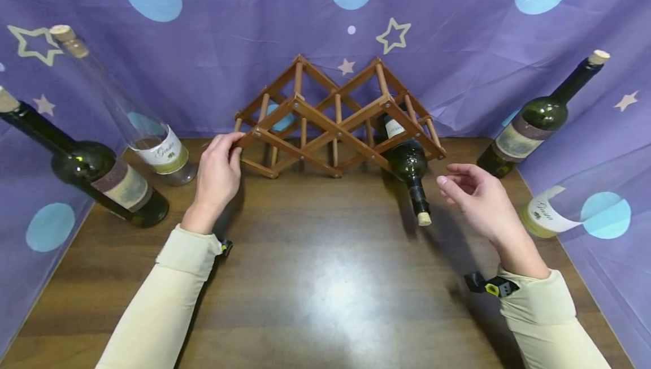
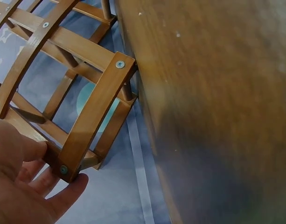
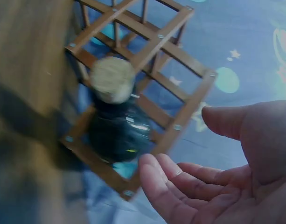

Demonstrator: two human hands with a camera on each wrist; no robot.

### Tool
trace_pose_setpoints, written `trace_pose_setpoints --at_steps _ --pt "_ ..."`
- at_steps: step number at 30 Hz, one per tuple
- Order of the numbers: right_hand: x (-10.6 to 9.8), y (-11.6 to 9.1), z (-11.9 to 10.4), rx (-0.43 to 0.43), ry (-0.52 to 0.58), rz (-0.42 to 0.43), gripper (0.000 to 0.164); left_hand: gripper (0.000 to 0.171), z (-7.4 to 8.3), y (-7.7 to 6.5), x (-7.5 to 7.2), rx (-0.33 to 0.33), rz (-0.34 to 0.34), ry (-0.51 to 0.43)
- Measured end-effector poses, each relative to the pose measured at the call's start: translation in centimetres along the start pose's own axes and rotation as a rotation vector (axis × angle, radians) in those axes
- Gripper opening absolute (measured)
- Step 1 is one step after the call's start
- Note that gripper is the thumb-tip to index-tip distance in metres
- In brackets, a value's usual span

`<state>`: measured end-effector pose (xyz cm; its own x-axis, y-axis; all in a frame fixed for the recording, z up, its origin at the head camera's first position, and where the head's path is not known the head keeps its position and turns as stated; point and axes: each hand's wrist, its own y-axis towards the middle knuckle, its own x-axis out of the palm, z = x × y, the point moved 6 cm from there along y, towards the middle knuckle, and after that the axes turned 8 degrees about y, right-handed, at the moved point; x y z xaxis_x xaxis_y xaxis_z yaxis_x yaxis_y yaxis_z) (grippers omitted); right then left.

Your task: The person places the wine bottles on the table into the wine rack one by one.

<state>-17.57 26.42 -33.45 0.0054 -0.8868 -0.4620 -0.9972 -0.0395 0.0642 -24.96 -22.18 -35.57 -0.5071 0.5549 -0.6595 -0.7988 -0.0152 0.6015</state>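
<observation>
A folding wooden wine rack [image 1: 338, 131] stands at the back of the table. My left hand [image 1: 220, 171] grips its left end, and in the left wrist view the thumb and fingers [image 2: 70, 191] lie around the corner slat. One dark green corked wine bottle [image 1: 407, 160] lies in the rack's right cell, its neck pointing toward me and sloping down. To the right of that neck is my right hand [image 1: 475, 196], fingers relaxed and holding nothing. The right wrist view shows the bottle's cork [image 3: 112, 79] beyond the spread thumb and fingers.
At the left stand a dark green corked bottle [image 1: 109, 179] and a clear corked bottle [image 1: 163, 151]. Another green bottle [image 1: 524, 129] and a clear bottle [image 1: 551, 211] stand at the right, close to my right hand. A purple patterned cloth [image 1: 229, 47] hangs around the wooden table [image 1: 325, 256].
</observation>
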Motion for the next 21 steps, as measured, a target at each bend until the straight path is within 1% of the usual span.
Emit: trace_pose_setpoints --at_steps 3,6,10,14,18,21 --pt "-1.5 -0.6 -1.1 -0.05 -0.102 0.073 0.05 0.035 0.0 0.0 0.0 -0.006 -0.001 -0.014" --pt "-2.7 -1.1 -1.9 -0.07 -0.145 0.141 0.05 0.039 0.2 0.0 -0.1 -0.008 -0.006 -0.018" --pt "-4.1 -1.5 -2.5 -0.083 -0.161 0.218 0.05 0.04 0.6 0.1 -0.6 0.009 -0.005 -0.016" --pt "-5.3 -2.0 -3.0 -0.101 -0.204 0.308 0.051 0.042 1.2 0.1 -1.2 0.018 0.005 -0.009" --pt "-6.8 -2.5 -3.3 -0.106 -0.219 0.444 0.051 0.044 1.8 0.1 -2.0 0.01 0.009 -0.005" --pt "-7.9 -2.9 -3.7 -0.126 -0.211 0.552 0.05 0.047 2.4 0.1 -2.7 0.012 0.018 -0.009"
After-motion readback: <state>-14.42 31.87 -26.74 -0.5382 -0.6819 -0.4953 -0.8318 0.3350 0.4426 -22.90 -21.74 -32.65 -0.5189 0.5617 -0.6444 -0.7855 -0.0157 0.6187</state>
